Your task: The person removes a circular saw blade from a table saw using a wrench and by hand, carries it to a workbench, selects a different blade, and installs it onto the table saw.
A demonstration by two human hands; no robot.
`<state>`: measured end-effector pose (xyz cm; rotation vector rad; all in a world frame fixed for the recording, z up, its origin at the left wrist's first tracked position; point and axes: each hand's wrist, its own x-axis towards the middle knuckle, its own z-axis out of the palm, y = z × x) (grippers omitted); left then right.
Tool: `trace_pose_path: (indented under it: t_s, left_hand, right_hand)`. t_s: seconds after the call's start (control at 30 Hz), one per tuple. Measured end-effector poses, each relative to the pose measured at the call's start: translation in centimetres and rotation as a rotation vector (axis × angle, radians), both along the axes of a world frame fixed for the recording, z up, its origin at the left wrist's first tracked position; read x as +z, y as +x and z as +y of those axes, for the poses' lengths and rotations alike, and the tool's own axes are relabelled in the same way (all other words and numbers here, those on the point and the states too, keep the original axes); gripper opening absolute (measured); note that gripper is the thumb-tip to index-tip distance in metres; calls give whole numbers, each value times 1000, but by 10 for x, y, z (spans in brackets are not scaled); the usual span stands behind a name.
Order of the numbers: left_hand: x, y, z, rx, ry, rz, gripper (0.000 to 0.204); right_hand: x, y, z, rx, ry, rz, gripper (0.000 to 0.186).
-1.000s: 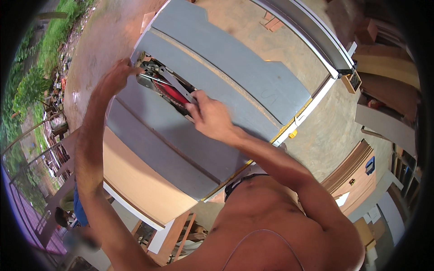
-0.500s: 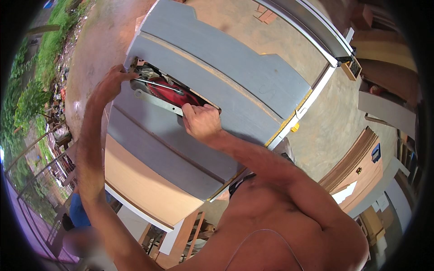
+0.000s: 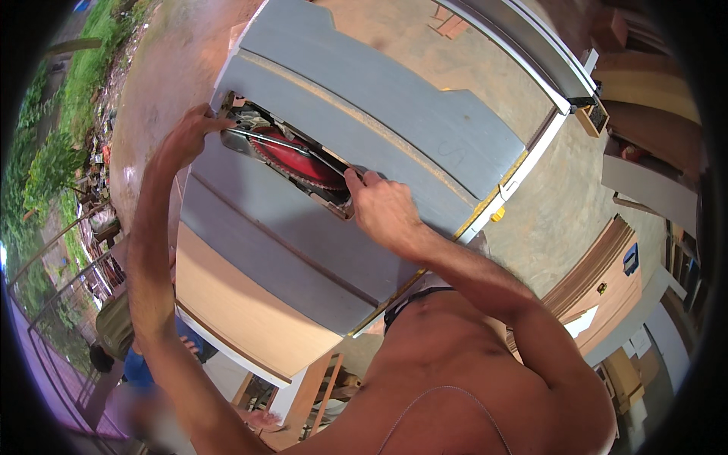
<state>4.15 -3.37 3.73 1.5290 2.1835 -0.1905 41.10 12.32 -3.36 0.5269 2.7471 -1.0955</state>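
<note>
Two hands work at the open blade slot of a grey table saw, and the red saw blade (image 3: pixel 292 158) sits down in that slot, near the middle of the grey tabletop (image 3: pixel 379 114), with only its upper arc showing. A thin metal tool (image 3: pixel 284 142), seemingly a wrench or bar, lies across the top of the blade along the slot.

The right hand (image 3: pixel 383 206) is at the blade's near end, fingers curled narrowly around the end of that metal tool, pinching it, probably so it can be levered against the blade's hub. The left hand (image 3: pixel 186 136) is at the blade's far end, fingers bent over the slot's edge and pressed onto the metal parts there; whether it grips something or merely steadies cannot be told. Holding both ends would keep the blade from turning while force is applied.

Beyond the blade, on its far side, a long pale fence rail (image 3: pixel 523 45) runs along the tabletop's edge, and a yellow strip (image 3: pixel 485 212) marks the edge by the right wrist. Below the blade, toward the person's body, a tan wooden extension board (image 3: pixel 235 303) joins the grey surface. Further out from the blade lie a concrete floor (image 3: pixel 561 205), stacked boards, and green plants to the left.
</note>
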Motion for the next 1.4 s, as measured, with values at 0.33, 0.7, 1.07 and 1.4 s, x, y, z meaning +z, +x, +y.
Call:
trace_pose_path:
  t_s: [0.33,0.7,1.07,1.4]
  left_hand:
    - [-12,-18,7,60,-100,-60,62]
    - [-33,-25,7,128,-109,-63,56]
    - [-19,-21,10,100,-25,-90,39]
    - [-24,-21,10,172,-52,-85,37]
  right_hand:
    - [-9,-8,2,74,-21,17,40]
    - [-9,-12,12,130,-21,18,39]
    - [2,-14,21,187,-10,-4,32]
    - [-7,-13,16,170,4,47,36]
